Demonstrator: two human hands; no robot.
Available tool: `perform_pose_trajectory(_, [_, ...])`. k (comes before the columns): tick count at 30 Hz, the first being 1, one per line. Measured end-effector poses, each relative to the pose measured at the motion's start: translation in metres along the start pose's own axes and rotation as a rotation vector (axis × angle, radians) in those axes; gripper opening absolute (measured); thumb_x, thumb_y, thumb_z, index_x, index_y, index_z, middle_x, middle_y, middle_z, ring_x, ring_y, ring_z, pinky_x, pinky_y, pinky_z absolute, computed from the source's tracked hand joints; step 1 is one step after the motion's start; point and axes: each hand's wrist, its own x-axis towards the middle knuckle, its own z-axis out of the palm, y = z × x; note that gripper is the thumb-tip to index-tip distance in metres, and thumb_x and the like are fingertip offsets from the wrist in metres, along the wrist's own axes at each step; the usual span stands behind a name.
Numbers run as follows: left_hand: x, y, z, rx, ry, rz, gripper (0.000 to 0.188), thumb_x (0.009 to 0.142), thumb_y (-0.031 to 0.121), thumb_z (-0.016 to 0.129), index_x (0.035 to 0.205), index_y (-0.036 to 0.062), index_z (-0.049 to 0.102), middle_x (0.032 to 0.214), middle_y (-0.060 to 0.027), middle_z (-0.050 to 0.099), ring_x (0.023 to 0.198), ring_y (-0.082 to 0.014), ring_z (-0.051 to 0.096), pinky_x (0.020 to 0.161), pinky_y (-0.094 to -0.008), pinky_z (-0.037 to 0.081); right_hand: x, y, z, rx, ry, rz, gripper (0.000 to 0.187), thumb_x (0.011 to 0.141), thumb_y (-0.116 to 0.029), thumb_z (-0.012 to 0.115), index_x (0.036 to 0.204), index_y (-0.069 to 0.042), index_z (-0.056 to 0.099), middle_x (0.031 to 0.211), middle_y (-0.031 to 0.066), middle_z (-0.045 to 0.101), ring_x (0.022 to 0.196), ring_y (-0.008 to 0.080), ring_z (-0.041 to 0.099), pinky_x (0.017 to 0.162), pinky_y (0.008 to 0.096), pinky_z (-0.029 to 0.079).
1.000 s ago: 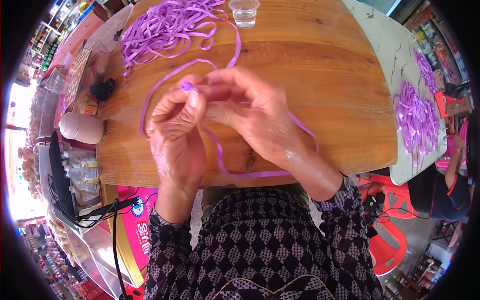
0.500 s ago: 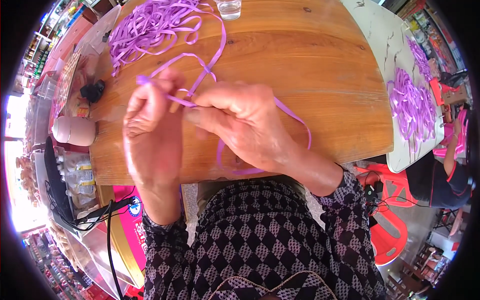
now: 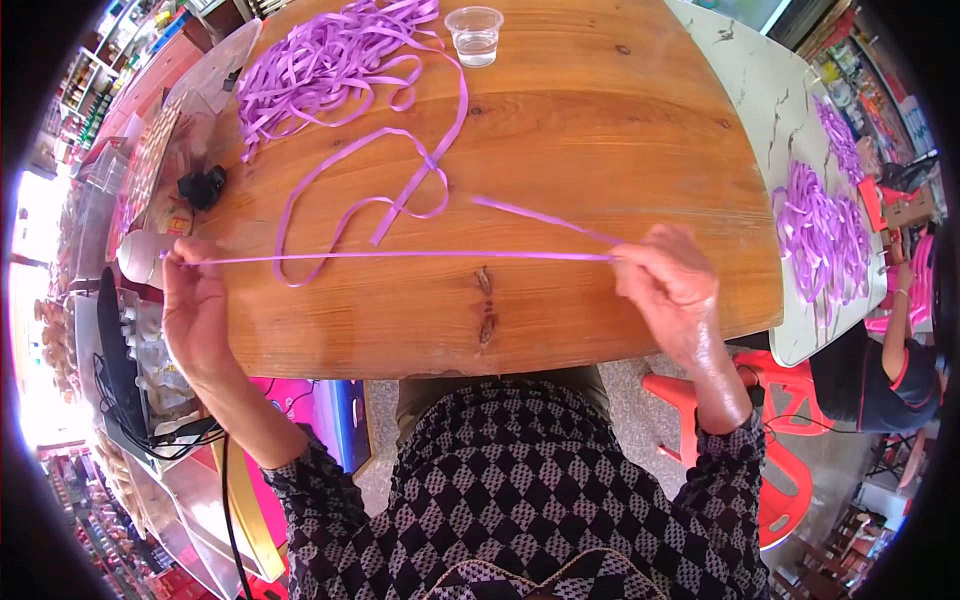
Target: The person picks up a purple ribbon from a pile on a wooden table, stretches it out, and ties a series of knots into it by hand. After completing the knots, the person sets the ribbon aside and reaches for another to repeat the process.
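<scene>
A narrow purple ribbon (image 3: pixel 420 254) is stretched straight across the near part of the wooden table, between my two hands. My left hand (image 3: pixel 195 305) pinches one end at the table's left side. At the right, my right hand (image 3: pixel 672 285) is closed on the ribbon, and a loose tail sticks out from it toward the upper left. Behind the taut length, a looped purple ribbon (image 3: pixel 345 150) lies on the wood. It appears to run back to a big tangled pile of purple ribbon (image 3: pixel 330 65) at the far left.
The wooden table (image 3: pixel 590 120) has a clear plastic cup (image 3: pixel 475 40) of liquid at its far side. More ribbon bundles (image 3: pixel 825 230) lie on the marbled side table (image 3: pixel 735 60). A black object (image 3: pixel 203 187) sits at left. Red stools (image 3: pixel 785 490) and another person (image 3: pixel 895 370) are at right.
My hands have moved from close together to wide apart, left hand leftward and right hand rightward. The ribbon between them is now pulled taut.
</scene>
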Motion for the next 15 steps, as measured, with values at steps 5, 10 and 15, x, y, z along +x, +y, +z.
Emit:
perform_pose_trajectory(5, [0.012, 0.064, -0.032, -0.083, -0.094, -0.007, 0.015, 0.088, 0.004, 0.042, 0.099, -0.0057, 0.045, 0.083, -0.0094, 0.043, 0.077, -0.0201, 0.039, 0.071, -0.0327, 0.035, 0.000, 0.022, -0.025, -0.098, 0.037, 0.033, 0.014, 0.074, 0.003, 0.058, 0.086, -0.002, 0.062, 0.061, 0.0017, 0.056, 0.061, 0.0137, 0.052, 0.065, 0.0273, 0.038])
perform_pose_trajectory(10, [0.008, 0.055, -0.046, 0.275, -0.212, -0.131, 0.022, 0.089, 0.006, 0.040, 0.099, -0.0067, 0.054, 0.102, -0.0191, 0.056, 0.098, -0.0271, 0.051, 0.087, -0.0352, 0.040, 0.000, 0.033, -0.031, -0.213, 0.053, 0.109, 0.015, 0.073, 0.002, 0.059, 0.086, -0.002, 0.064, 0.073, 0.0071, 0.058, 0.073, 0.0207, 0.053, 0.070, 0.0329, 0.040])
perform_pose_trajectory(15, [-0.001, 0.005, -0.018, 0.450, -0.340, 0.005, 0.019, 0.088, 0.007, 0.042, 0.095, -0.0049, 0.056, 0.097, -0.0176, 0.057, 0.094, -0.0276, 0.052, 0.088, -0.0386, 0.040, -0.007, 0.032, -0.039, -0.588, 0.060, -0.011, 0.014, 0.069, 0.004, 0.059, 0.081, -0.002, 0.063, 0.074, 0.0084, 0.057, 0.073, 0.0246, 0.051, 0.070, 0.0349, 0.038])
